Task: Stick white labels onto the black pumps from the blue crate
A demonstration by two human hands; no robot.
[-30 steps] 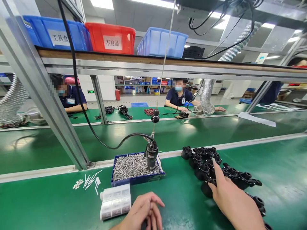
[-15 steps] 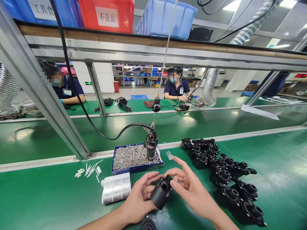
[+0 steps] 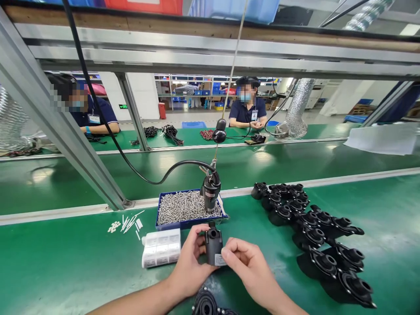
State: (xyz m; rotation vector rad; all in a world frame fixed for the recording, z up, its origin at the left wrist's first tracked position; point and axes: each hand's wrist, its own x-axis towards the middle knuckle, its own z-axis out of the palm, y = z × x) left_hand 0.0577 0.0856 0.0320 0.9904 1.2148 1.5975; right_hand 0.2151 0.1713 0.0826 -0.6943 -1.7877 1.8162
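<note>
In the head view my left hand (image 3: 189, 269) is wrapped round a black cylindrical pump housing (image 3: 213, 243), held upright with its ported end on top. Pinched at the lower right of that housing, my right hand (image 3: 247, 267) has the edge of a small grey-silver label (image 3: 219, 260), which lies against the black wall. How much of the label is stuck down I cannot tell. Left of my hands is a roll of similar labels (image 3: 162, 248). Another black pump part (image 3: 206, 302) sits at the bottom edge, partly cut off.
Beyond my hands stands a blue tray (image 3: 193, 224) full of screws, with a hanging electric screwdriver (image 3: 210, 192) over it. Several black pump housings (image 3: 310, 238) cover the right side. White rings and strips (image 3: 129, 223) lie left. Two co-workers sit across the bench.
My right hand has brought the label from its raised fingertip down onto the housing. The housing has been turned more upright in my left hand. The head view has tilted downward.
</note>
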